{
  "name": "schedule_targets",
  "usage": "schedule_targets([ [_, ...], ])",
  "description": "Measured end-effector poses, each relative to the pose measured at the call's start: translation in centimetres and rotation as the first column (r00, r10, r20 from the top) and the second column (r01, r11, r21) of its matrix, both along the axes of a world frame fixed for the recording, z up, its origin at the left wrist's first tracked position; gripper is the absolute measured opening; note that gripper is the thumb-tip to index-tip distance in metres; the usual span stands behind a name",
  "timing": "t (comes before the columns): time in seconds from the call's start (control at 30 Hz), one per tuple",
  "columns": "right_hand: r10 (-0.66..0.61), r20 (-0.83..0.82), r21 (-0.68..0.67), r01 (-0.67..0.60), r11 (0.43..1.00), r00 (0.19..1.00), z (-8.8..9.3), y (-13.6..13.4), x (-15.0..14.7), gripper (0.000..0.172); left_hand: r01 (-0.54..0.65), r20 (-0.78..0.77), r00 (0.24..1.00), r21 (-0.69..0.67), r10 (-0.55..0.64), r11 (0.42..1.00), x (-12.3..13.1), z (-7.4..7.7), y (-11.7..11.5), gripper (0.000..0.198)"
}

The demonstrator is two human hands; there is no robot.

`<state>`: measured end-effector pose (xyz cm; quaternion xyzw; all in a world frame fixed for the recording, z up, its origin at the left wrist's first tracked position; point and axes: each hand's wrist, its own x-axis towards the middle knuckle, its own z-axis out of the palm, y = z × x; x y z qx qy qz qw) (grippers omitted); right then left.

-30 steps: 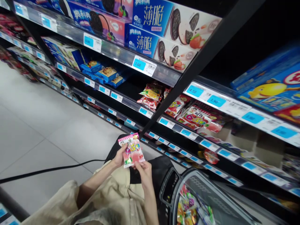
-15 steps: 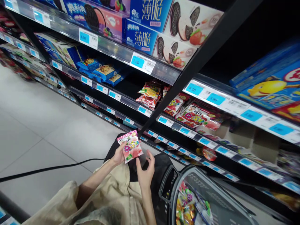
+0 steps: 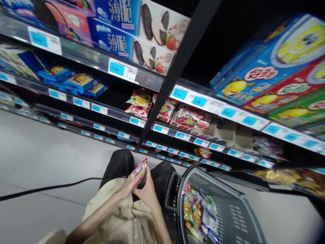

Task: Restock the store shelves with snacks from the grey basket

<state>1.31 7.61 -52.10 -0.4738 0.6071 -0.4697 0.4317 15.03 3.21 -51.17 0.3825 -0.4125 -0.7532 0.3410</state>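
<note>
A small pink and white candy bag (image 3: 139, 172) is held over my lap, turned partly edge-on. My left hand (image 3: 130, 186) grips its left side, fingers across the front. Against its right edge my right hand (image 3: 147, 190) is closed, with fingertips at the upper corner. Similar pink candy bags (image 3: 185, 118) lie on a shelf in front of me. To the right of my knees stands a grey basket (image 3: 235, 203) with several colourful snack packets (image 3: 200, 215) inside.
Dark shelving with a price-tag rail (image 3: 223, 113) runs across the front. Blue and white cookie boxes (image 3: 114, 40) stand upper left of the black post (image 3: 175, 74), other boxes (image 3: 254, 81) at the right. A black cable (image 3: 63, 185) crosses on the left.
My right hand has come in from the side and closed on the bag, which has turned more edge-on and come lower. The view has shifted right, bringing more of the basket and right-hand boxes into sight.
</note>
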Motion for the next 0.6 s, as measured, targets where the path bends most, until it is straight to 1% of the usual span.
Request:
schedule_targets([
  [0.1,0.006,-0.016,0.004,-0.006,1.000,1.000,0.6,-0.2,-0.7,0.107,0.041,0.040,0.999,-0.104,-0.037,0.994,-0.6,0.7,-0.1,0.065],
  [0.2,0.001,0.002,-0.060,-0.001,0.998,1.000,2.1,-0.7,-2.3,0.099,0.140,0.024,0.990,-0.248,-0.138,0.959,-1.6,2.1,-0.9,0.069],
  [0.3,-0.001,0.052,-0.122,0.007,0.992,0.999,4.4,-1.5,-4.8,0.096,0.223,-0.020,0.967,-0.408,-0.252,0.885,-3.2,3.9,-2.1,0.072],
  [0.33,-0.010,0.070,-0.137,0.019,0.990,0.997,5.2,-1.8,-5.8,0.096,0.233,-0.018,0.963,-0.446,-0.269,0.864,-3.8,4.5,-2.4,0.071],
  [0.37,-0.028,0.086,-0.154,0.041,0.987,0.996,6.2,-2.2,-6.8,0.096,0.239,-0.003,0.962,-0.468,-0.272,0.851,-4.3,5.0,-2.5,0.069],
  [0.43,-0.108,0.106,-0.209,0.128,0.969,0.988,8.2,-3.4,-9.0,0.098,0.234,0.047,0.970,-0.471,-0.240,0.851,-5.4,5.6,-2.6,0.063],
  [0.47,-0.175,0.110,-0.251,0.198,0.948,0.978,9.2,-4.1,-10.2,0.101,0.229,0.074,0.973,-0.464,-0.220,0.856,-5.9,5.7,-2.4,0.061],
  [0.5,-0.258,0.107,-0.297,0.278,0.913,0.960,10.4,-4.9,-11.4,0.104,0.226,0.097,0.974,-0.461,-0.205,0.858,-6.4,5.8,-2.3,0.059],
  [0.53,-0.349,0.101,-0.349,0.362,0.864,0.932,11.5,-5.8,-12.6,0.107,0.227,0.116,0.974,-0.468,-0.195,0.854,-6.9,5.7,-2.1,0.059],
  [0.6,-0.507,0.082,-0.452,0.485,0.748,0.858,14.0,-7.8,-14.9,0.111,0.249,0.161,0.968,-0.512,-0.192,0.822,-7.7,5.5,-1.7,0.058],
])
